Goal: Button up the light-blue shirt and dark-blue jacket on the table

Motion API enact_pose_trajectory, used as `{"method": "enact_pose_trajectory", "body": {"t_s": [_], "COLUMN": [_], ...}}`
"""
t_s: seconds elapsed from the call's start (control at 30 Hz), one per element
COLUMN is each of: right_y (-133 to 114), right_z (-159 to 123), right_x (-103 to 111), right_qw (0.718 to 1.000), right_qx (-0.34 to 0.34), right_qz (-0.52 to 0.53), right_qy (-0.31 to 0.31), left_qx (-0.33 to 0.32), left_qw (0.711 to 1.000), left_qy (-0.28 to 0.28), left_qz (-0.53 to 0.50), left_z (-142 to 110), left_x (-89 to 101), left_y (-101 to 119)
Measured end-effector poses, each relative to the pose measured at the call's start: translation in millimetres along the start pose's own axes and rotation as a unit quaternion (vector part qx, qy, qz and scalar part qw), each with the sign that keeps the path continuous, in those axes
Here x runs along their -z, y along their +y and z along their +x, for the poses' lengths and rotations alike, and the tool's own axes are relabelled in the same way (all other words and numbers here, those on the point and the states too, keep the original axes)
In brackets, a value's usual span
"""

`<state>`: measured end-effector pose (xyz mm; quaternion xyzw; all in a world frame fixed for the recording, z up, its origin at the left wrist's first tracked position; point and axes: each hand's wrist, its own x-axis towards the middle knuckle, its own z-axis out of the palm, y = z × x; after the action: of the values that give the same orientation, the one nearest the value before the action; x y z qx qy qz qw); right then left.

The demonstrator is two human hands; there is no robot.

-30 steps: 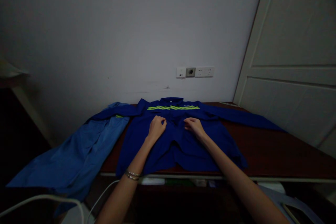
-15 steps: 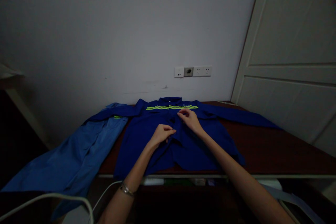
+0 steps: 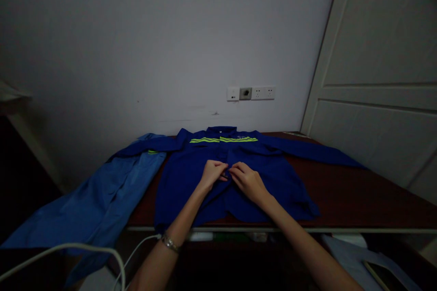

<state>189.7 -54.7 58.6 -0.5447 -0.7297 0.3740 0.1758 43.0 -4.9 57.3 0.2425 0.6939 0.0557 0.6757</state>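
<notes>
A dark blue work jacket point(image 3: 191, 177) with yellow-green stripes across the chest lies spread on the table, collar toward the wall and sleeves out to both sides. My left hand point(image 3: 214, 173) pinches the front placket at mid-chest. Close beside it, my right hand point(image 3: 244, 177) pinches the placket's other side, fingertips nearly meeting the left ones. Whatever small part sits between the fingertips is hidden. Lighter blue trousers point(image 3: 99, 200) lie at the left, partly under the jacket's sleeve, and hang over the table's front edge.
The dark red-brown table point(image 3: 355, 195) meets a grey wall with sockets point(image 3: 262, 93). A pale door point(image 3: 378, 77) stands at the right. A white cable point(image 3: 68, 246) curves across the lower left. Below the table edge at right lies a phone-like dark object point(image 3: 385, 275).
My right hand has come down from near the chest stripe to beside my left hand. The left hand has shifted slightly right, and the jacket front lies flatter.
</notes>
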Motion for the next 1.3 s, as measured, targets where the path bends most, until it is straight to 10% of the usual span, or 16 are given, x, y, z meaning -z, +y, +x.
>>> {"method": "enact_pose_trajectory", "body": {"t_s": [0.9, 1.13, 1.3], "right_y": [22.4, 14.8, 16.6], "right_z": [-5.7, -1.7, 3.0], "right_x": [-11.9, -17.6, -26.2], "right_qw": [0.987, 0.986, 0.867], "right_qx": [0.124, -0.042, -0.277], "right_qz": [-0.105, 0.157, 0.412], "right_qy": [0.005, 0.044, 0.05], "left_qx": [0.025, 0.015, -0.084], "left_qw": [0.996, 0.994, 0.993], "left_qy": [-0.05, -0.058, -0.071], "left_qz": [-0.07, -0.097, 0.033], "left_z": [11.1, 11.5, 9.9], "left_x": [4.2, 5.8, 6.5], "left_y": [-7.8, -6.5, -8.7]}}
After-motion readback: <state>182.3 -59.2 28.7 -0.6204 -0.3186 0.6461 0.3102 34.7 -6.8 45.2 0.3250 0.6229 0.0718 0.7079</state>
